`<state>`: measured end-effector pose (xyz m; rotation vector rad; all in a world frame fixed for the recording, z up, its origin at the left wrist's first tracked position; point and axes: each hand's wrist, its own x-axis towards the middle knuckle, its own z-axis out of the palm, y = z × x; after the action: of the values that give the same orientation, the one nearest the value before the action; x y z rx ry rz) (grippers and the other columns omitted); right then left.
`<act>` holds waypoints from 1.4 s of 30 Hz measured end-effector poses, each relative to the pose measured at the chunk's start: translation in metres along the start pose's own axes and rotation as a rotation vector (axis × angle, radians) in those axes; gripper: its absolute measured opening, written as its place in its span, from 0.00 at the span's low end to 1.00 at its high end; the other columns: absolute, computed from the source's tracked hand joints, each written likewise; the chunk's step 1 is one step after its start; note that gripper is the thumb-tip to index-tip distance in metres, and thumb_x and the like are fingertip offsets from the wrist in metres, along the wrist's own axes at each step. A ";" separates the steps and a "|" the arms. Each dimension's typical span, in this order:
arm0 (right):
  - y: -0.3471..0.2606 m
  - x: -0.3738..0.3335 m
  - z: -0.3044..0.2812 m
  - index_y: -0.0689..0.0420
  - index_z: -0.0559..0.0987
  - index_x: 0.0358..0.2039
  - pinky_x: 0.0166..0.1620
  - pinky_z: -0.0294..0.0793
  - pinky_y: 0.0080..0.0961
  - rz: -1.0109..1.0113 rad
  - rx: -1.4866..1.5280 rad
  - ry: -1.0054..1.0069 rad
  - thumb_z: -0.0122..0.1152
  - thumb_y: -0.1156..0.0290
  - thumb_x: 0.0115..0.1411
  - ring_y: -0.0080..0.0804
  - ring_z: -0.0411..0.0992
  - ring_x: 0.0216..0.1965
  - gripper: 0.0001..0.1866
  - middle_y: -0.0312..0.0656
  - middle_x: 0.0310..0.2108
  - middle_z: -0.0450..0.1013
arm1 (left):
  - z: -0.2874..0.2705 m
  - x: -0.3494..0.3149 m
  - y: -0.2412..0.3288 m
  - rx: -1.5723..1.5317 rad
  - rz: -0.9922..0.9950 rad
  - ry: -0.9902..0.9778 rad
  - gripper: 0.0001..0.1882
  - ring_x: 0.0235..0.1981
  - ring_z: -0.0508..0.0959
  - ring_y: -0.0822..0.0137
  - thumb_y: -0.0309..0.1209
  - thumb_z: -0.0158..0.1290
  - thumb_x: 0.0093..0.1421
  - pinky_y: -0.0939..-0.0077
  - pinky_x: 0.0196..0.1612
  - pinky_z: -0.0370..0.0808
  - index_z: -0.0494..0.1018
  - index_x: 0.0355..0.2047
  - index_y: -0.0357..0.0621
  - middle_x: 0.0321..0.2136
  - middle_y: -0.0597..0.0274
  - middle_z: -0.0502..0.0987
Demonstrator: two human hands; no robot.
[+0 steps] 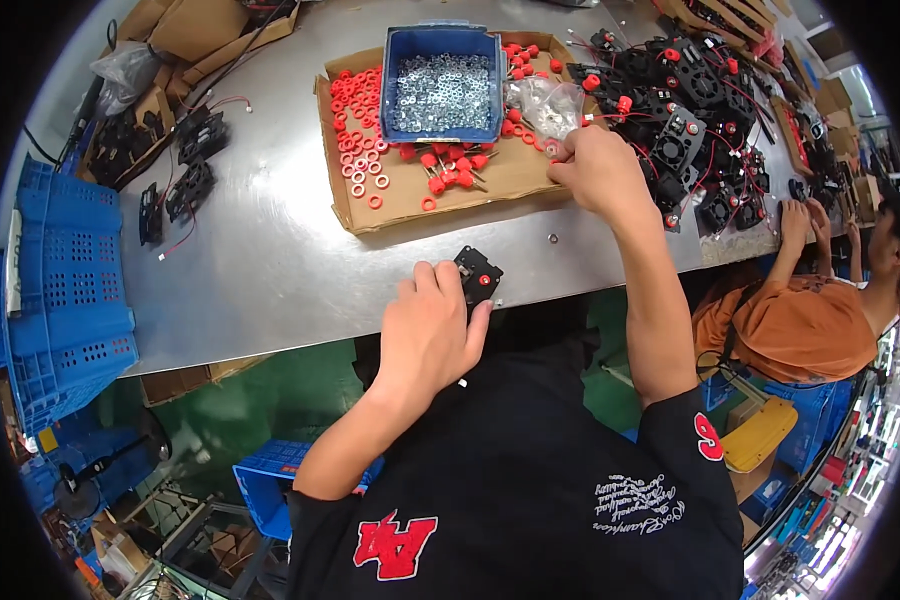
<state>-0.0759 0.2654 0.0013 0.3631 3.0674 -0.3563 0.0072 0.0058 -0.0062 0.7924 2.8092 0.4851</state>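
My left hand (428, 325) is closed on a black fan unit (480, 275) with a red spot on its face, holding it flat at the table's front edge. Over the right end of the cardboard tray (390, 212), my right hand (600, 170) pinches its fingertips together beside a clear plastic bag (550, 108). Whatever lies between those fingertips is too small to make out. Inside the tray are red rings (355, 120), red knobs with metal shafts (455, 172), and a blue bin (388, 100) filled with small metal nuts (445, 92).
One loose nut (553, 238) lies on the metal table (250, 260). Black fan units with red wires (680, 140) are heaped at the right; a few more (190, 185) lie left. A blue crate (70, 280) stands at the left edge. A co-worker in orange (790, 310) sits at right.
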 end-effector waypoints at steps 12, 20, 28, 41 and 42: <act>-0.043 -0.083 -0.020 0.63 0.82 0.32 0.30 0.67 0.14 -0.087 0.919 -0.411 0.69 0.72 0.58 0.11 0.69 0.27 0.07 0.29 0.25 0.76 | -0.002 -0.002 0.000 -0.043 -0.023 0.000 0.23 0.32 0.77 0.50 0.44 0.57 0.61 0.59 0.31 0.77 0.65 0.38 0.34 0.34 0.47 0.71; -0.049 -0.101 0.006 0.65 0.82 0.36 0.31 0.70 0.16 -0.113 0.914 -0.400 0.66 0.73 0.60 0.15 0.72 0.27 0.08 0.35 0.27 0.77 | -0.001 0.000 0.001 -0.024 -0.008 0.028 0.23 0.32 0.77 0.51 0.44 0.57 0.61 0.61 0.29 0.77 0.65 0.39 0.34 0.34 0.48 0.70; -0.002 -0.102 0.011 0.63 0.81 0.37 0.32 0.71 0.20 -0.135 0.654 0.033 0.67 0.74 0.56 0.21 0.70 0.27 0.09 0.37 0.28 0.74 | -0.004 0.001 0.002 -0.016 -0.022 0.003 0.23 0.32 0.77 0.51 0.44 0.57 0.61 0.61 0.30 0.77 0.65 0.39 0.33 0.34 0.48 0.71; -0.025 -0.122 0.000 0.61 0.79 0.34 0.28 0.69 0.21 -0.253 0.638 0.032 0.68 0.75 0.54 0.25 0.71 0.24 0.08 0.39 0.27 0.73 | -0.005 0.000 0.003 -0.032 -0.033 -0.004 0.24 0.33 0.77 0.49 0.44 0.57 0.61 0.59 0.32 0.77 0.65 0.39 0.32 0.35 0.46 0.71; -0.025 -0.125 -0.001 0.61 0.79 0.34 0.28 0.69 0.21 -0.242 0.654 -0.031 0.68 0.75 0.54 0.25 0.71 0.24 0.08 0.38 0.27 0.73 | -0.005 0.000 0.003 -0.030 -0.034 -0.003 0.24 0.33 0.77 0.49 0.44 0.57 0.61 0.59 0.32 0.77 0.65 0.39 0.32 0.35 0.46 0.71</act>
<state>0.0401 0.2137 0.0155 -0.0126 2.8777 -1.3603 0.0072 0.0067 -0.0010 0.7374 2.8005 0.5184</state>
